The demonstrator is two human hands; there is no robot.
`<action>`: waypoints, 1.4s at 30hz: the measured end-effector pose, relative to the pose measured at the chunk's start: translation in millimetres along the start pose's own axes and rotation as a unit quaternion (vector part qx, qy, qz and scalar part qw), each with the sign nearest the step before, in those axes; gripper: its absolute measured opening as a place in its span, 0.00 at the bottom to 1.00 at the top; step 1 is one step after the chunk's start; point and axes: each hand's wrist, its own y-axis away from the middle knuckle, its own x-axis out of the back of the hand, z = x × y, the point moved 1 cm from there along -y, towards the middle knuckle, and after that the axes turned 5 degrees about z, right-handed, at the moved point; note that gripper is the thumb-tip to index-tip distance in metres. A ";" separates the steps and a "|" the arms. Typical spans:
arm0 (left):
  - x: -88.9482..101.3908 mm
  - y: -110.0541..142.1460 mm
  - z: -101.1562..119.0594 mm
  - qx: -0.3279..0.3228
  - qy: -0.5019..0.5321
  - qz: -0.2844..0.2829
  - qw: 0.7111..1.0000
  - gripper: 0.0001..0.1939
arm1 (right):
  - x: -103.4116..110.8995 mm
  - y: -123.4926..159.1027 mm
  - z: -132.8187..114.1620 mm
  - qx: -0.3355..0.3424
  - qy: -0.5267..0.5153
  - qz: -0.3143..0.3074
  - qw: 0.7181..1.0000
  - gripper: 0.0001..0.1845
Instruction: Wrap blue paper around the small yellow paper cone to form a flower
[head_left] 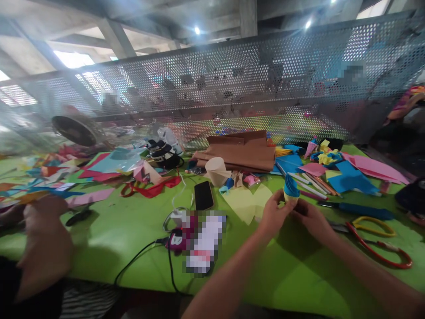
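Note:
A small paper ice cream cone, with a twisted blue top and a pale yellow lower part, is held upright above the green table. My left hand pinches its lower part from the left, the thumb across the front. From the right, my right hand has its fingers curled in at the cone's lower end, partly hidden behind my left fingers. Pale yellow paper sheets lie just left of my hands. To the right are scissors with red and yellow handles and a dark blue tool.
A black phone, a purple power strip with cables and a blurred-out phone lie left of my arms. Brown paper, coloured pens and blue paper spread behind. Another person's arm rests at the left.

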 end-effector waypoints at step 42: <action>13.6 -13.4 -8.1 0.042 0.034 0.022 0.998 0.19 | 12.9 3.6 -9.1 0.006 0.046 0.073 0.996 0.20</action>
